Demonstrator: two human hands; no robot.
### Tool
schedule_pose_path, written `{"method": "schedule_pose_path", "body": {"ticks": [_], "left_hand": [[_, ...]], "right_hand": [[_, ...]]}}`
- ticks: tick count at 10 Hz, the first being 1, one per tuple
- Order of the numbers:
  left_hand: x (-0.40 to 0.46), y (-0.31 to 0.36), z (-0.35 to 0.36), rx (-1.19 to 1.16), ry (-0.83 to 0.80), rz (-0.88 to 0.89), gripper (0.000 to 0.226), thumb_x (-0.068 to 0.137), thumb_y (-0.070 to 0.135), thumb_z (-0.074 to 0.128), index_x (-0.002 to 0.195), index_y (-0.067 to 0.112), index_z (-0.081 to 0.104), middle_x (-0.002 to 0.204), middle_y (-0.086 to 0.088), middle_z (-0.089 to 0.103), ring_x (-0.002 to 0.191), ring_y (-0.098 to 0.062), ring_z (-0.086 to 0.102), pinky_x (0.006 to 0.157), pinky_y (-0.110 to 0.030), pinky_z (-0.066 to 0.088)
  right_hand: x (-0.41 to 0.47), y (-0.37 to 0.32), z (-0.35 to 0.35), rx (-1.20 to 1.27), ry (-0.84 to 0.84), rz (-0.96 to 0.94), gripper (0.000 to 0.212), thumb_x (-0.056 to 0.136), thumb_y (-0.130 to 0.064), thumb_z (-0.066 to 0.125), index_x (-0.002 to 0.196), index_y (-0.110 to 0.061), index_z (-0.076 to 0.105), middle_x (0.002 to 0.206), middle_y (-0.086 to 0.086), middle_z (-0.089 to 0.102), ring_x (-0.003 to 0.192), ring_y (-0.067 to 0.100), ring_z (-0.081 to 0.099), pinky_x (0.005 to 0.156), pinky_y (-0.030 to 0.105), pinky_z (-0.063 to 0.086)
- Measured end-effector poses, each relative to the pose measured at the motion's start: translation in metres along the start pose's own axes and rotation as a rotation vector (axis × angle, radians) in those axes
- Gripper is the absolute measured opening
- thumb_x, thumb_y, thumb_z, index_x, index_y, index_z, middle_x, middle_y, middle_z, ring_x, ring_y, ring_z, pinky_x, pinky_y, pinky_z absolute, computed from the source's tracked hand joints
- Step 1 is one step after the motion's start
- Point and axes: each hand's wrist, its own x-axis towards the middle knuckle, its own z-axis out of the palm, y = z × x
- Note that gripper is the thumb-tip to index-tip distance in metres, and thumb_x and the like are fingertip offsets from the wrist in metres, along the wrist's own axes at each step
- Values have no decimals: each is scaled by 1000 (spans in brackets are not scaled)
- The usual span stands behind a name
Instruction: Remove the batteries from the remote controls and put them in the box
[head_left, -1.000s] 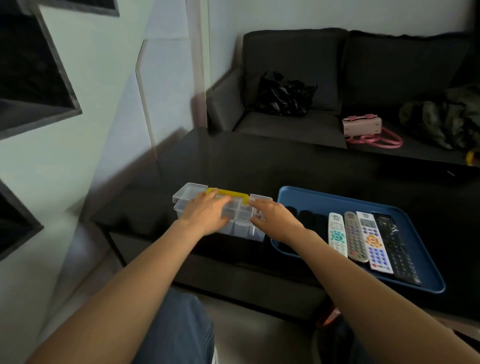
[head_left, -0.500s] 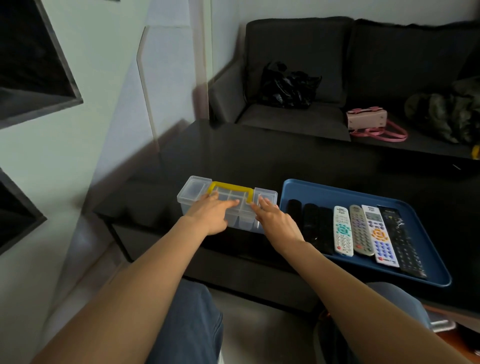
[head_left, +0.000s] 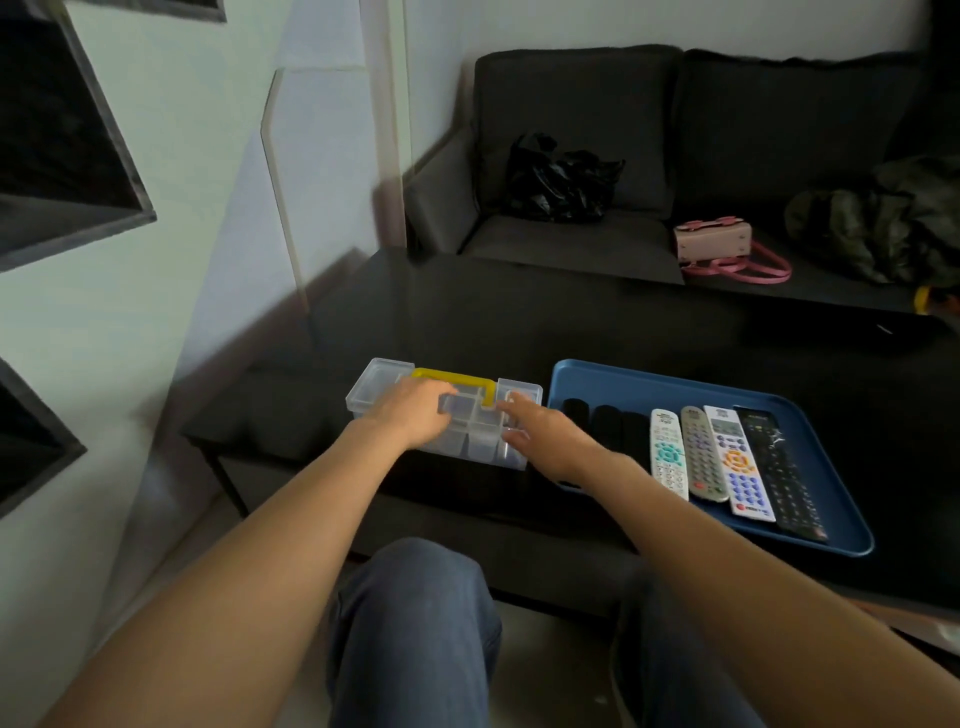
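Note:
A clear plastic box (head_left: 374, 387) with a yellow handle (head_left: 457, 379) stands on the black table, left of a blue tray (head_left: 675, 382). Its lid is down. My left hand (head_left: 415, 415) rests on the lid's left half, fingers laid over it. My right hand (head_left: 550, 436) touches the box's right front corner with straight fingers. In the tray lie several remote controls side by side: black ones (head_left: 605, 423) on the left, then a white one (head_left: 667, 452), a grey one (head_left: 704, 452), a white one with blue keys (head_left: 737, 462) and a long black one (head_left: 779, 467).
The black table (head_left: 519, 322) stretches back to a dark sofa (head_left: 597, 156) holding a black bag (head_left: 558, 182), a pink handbag (head_left: 714, 241) and a green garment (head_left: 883, 218). A wall stands at the left. My knees in jeans (head_left: 415, 623) are below the table's front edge.
Both hands stay on the box; the left hand has slid a little further over the lid. The camera has shifted slightly.

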Motion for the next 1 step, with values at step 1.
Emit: {"method": "schedule_pose_path", "body": {"ticks": [1], "left_hand": [[1, 5, -11, -199, 72, 2, 39, 93, 23, 51, 132, 23, 48, 128, -6, 55, 112, -20, 53, 85, -28, 41]], "right_hand": [[-12, -6, -20, 113, 94, -12, 45, 100, -24, 43, 144, -16, 37, 157, 3, 22, 140, 24, 31, 108, 30, 28]]}}
